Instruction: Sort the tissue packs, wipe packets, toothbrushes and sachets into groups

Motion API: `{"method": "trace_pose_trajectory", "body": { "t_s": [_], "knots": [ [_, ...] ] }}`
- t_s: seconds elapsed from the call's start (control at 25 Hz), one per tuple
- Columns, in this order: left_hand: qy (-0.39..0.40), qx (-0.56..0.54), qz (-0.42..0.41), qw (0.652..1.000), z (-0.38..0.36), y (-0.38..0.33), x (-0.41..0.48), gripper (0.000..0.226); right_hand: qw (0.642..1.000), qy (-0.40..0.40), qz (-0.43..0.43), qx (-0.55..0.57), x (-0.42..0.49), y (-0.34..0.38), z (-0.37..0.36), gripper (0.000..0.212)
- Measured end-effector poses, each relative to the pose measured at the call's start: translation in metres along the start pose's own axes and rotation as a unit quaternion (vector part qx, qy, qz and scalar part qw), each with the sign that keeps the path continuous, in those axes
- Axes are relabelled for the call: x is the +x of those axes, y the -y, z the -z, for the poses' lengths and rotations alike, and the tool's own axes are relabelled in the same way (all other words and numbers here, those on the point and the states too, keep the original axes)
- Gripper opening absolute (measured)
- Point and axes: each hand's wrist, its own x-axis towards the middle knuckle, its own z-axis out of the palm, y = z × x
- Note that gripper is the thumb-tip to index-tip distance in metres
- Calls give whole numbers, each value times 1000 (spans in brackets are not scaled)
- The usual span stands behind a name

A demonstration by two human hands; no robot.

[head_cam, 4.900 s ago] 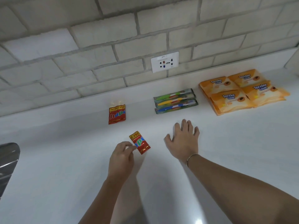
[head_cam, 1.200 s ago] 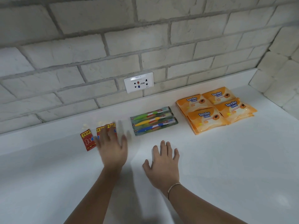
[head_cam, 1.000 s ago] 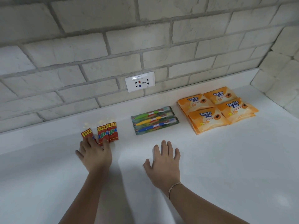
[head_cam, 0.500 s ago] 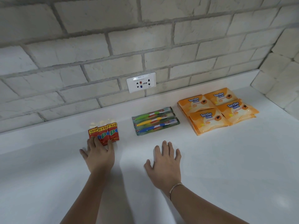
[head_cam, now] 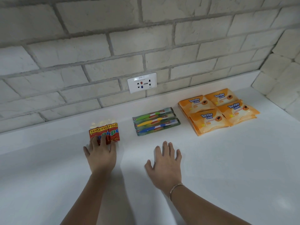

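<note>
Fingers of left hand straight, pressing red sachets at centre left. Right hand spread flat on surface. Toothbrushes grouped mid-frame, orange packets upper right. Looks nearly sorted; only squaring sachets left.

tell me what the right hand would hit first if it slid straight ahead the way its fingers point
The right hand would likely meet the blue toothbrush pack first; only bare countertop lies between.

The left hand lies flat on the white table, straight fingertips on three red sachets, while beyond the flat right hand (bracelet at its wrist) lie packed toothbrushes, with orange packs farther right.
</note>
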Motion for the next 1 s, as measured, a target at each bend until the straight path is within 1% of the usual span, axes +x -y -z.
{"method": "trace_pose_trajectory", "body": {
  "t_s": [0.36,0.48,0.6,0.68,0.76,0.84,0.88,0.96,1.0],
  "knots": [
    [18,5,2,1000,-3,2,5,52,1000,10,2,-7,1,2,1,70],
    [-10,-10,-2,1000,-1,-2,2,49,1000,20,5,-18,1,2,-1,71],
    [-50,-31,-13,998,2,-4,2,45,1000,10,9,-11,2,2,-3,75],
    [-68,-27,-27,997,4,-10,-6,47,999,34,18,-12,4,-1,-2,78],
    [-63,-20,-29,997,5,-17,-21,42,997,75,35,-7,9,-5,1,83],
    [-30,-24,-33,999,13,-27,-41,34,991,99,62,59,14,-11,8,82],
    [-13,-21,-40,999,19,-36,-55,33,986,109,71,104,14,-19,12,78],
    [13,-24,-84,996,18,-52,-92,33,968,129,84,197,12,-45,15,67],
    [18,-24,-121,992,14,-61,-109,35,956,145,85,240,7,-61,19,62]
  ]
}}
